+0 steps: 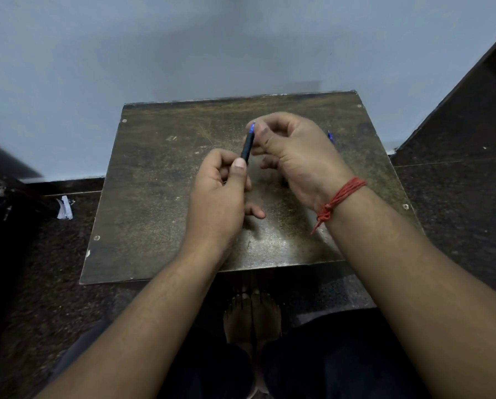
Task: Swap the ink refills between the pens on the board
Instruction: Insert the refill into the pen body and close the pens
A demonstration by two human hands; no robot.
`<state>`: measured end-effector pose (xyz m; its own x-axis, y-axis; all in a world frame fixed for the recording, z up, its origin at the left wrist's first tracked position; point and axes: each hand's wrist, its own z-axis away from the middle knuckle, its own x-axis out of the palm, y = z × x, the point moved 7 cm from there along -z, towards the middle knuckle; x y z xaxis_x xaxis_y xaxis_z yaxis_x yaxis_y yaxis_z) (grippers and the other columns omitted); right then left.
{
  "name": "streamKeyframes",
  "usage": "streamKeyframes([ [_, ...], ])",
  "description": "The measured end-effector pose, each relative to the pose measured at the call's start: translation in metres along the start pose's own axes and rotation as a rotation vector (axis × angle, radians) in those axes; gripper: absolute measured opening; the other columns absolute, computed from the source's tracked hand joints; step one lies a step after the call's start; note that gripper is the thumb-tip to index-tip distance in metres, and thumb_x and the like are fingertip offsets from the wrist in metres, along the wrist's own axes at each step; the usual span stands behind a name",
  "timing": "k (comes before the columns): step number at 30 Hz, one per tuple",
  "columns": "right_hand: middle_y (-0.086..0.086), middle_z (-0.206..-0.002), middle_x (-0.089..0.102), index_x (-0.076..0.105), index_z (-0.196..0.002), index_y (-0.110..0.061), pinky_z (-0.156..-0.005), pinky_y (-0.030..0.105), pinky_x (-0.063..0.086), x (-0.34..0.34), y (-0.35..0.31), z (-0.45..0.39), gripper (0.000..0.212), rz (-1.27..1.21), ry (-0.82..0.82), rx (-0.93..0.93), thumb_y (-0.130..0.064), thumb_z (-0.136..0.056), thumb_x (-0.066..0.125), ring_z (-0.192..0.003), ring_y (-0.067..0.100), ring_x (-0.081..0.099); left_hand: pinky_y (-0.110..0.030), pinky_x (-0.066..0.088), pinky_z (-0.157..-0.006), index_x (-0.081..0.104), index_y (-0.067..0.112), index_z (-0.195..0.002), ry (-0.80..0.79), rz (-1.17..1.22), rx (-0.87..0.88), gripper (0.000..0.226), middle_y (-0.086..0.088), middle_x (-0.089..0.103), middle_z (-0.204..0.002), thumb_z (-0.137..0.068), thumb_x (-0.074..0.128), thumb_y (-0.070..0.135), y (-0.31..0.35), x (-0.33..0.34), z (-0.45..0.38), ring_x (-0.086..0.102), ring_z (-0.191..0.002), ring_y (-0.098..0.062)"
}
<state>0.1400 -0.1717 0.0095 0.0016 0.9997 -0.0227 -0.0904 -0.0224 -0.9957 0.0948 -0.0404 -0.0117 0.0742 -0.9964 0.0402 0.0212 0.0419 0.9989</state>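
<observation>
— Both hands are on it: the left hand (pixel 222 182) pinches the lower end of the dark pen (pixel 247 148), the right hand (pixel 292 148) nips its blue top, held above the board (pixel 160 180).

— Tricky to handle?

— Light, stiff and slick, I'd say; best gripped firmly at the barrel ends. A second pen (pixel 331 137) peeks out just past the right hand.

— And around them?

— Scuffed brown board on dark speckled floor (pixel 457 211), pale wall (pixel 183 53) behind, paper scrap (pixel 65 208) left.
</observation>
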Motion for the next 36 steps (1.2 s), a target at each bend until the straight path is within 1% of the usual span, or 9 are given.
streamKeyframes([
  [3, -0.008, -0.09, 0.069, 0.067, -0.098, -0.022, -0.073, 0.022, 0.051, -0.034, -0.023, 0.002, 0.005, 0.465, 0.191, -0.153, -0.023, -0.096, 0.062, -0.084, 0.007, 0.064, -0.029, 0.049, -0.044, 0.053, 0.01, -0.094, 0.018, 0.102, -0.055, 0.013, -0.003, 0.049, -0.069, -0.104, 0.046, 0.014, -0.001, -0.003, -0.003, 0.036, -0.045, -0.008],
  [5, -0.011, -0.089, 0.064, 0.065, -0.096, -0.024, -0.074, 0.024, 0.046, -0.048, -0.029, 0.004, 0.004, 0.726, 0.224, -0.166, -0.026, -0.095, 0.063, -0.086, 0.008, 0.06, -0.026, 0.05, -0.045, 0.053, 0.009, -0.095, 0.03, 0.161, -0.098, 0.012, -0.003, 0.05, -0.07, -0.104, 0.046, 0.013, -0.002, -0.007, -0.005, 0.035, -0.046, -0.008],
  [10, -0.002, -0.096, 0.067, 0.062, -0.095, -0.023, -0.086, 0.037, 0.049, -0.034, -0.014, 0.004, 0.017, 1.15, 0.029, -0.052, -0.039, -0.091, 0.065, -0.104, 0.023, 0.058, -0.025, 0.049, -0.045, 0.053, 0.01, -0.093, 0.044, 0.294, -0.195, 0.013, -0.002, 0.052, -0.069, -0.104, 0.046, 0.012, -0.007, -0.009, -0.005, 0.037, -0.044, -0.008],
  [13, 0.007, -0.105, 0.067, 0.058, -0.106, -0.017, -0.08, 0.035, 0.042, -0.014, -0.008, 0.005, 0.023, 1.303, -0.055, -0.083, -0.034, -0.091, 0.064, -0.11, 0.03, 0.055, -0.026, 0.049, -0.045, 0.054, 0.012, -0.091, 0.035, 0.313, -0.216, 0.015, -0.002, 0.052, -0.069, -0.103, 0.046, 0.013, -0.008, -0.008, -0.005, 0.037, -0.045, -0.008],
  [15, 0.009, -0.103, 0.064, 0.053, -0.111, -0.015, -0.072, 0.033, 0.038, -0.004, -0.007, 0.008, 0.021, 1.321, -0.064, -0.115, -0.024, -0.092, 0.059, -0.103, 0.031, 0.054, -0.026, 0.048, -0.045, 0.054, 0.012, -0.092, 0.036, 0.318, -0.227, 0.014, -0.002, 0.052, -0.068, -0.103, 0.046, 0.013, -0.008, -0.008, -0.004, 0.037, -0.045, -0.008],
  [21, 0.007, -0.114, 0.063, 0.06, -0.119, -0.014, -0.077, 0.032, 0.044, 0.004, -0.007, 0.006, 0.031, 1.201, -0.086, -0.076, -0.026, -0.091, 0.058, -0.105, 0.026, 0.059, -0.026, 0.049, -0.045, 0.054, 0.009, -0.098, 0.029, 0.314, -0.242, 0.01, -0.001, 0.053, -0.066, -0.103, 0.047, 0.013, -0.009, -0.007, -0.004, 0.038, -0.045, -0.008],
  [25, -0.003, -0.077, 0.067, 0.073, -0.093, -0.017, -0.061, 0.026, 0.043, -0.017, -0.012, 0.002, 0.012, 0.637, 0.082, -0.046, -0.018, -0.086, 0.063, -0.067, 0.01, 0.059, -0.025, 0.048, -0.044, 0.054, 0.01, -0.097, -0.01, 0.313, -0.257, 0.009, -0.001, 0.054, -0.065, -0.103, 0.048, 0.013, -0.009, -0.003, -0.002, 0.038, -0.043, -0.007],
  [29, 0.009, -0.081, 0.075, 0.067, -0.077, -0.016, -0.056, 0.03, 0.041, -0.03, -0.004, 0.002, 0.009, 0.111, 0.199, 0.032, -0.015, -0.086, 0.066, -0.067, 0.012, 0.06, -0.026, 0.049, -0.044, 0.054, 0.01, -0.094, -0.09, 0.266, -0.254, 0.01, -0.003, 0.052, -0.068, -0.102, 0.049, 0.013, -0.009, 0.007, 0.003, 0.037, -0.045, -0.008],
  [36, 0.002, -0.085, 0.075, 0.063, -0.092, -0.015, -0.053, 0.025, 0.043, -0.038, -0.002, -0.003, 0.005, -0.084, 0.246, -0.001, -0.01, -0.091, 0.061, -0.067, 0.012, 0.065, -0.028, 0.049, -0.046, 0.056, 0.011, -0.089, -0.173, 0.244, -0.254, 0.015, -0.005, 0.052, -0.07, -0.102, 0.049, 0.013, -0.01, 0.013, 0.005, 0.037, -0.044, -0.008],
])
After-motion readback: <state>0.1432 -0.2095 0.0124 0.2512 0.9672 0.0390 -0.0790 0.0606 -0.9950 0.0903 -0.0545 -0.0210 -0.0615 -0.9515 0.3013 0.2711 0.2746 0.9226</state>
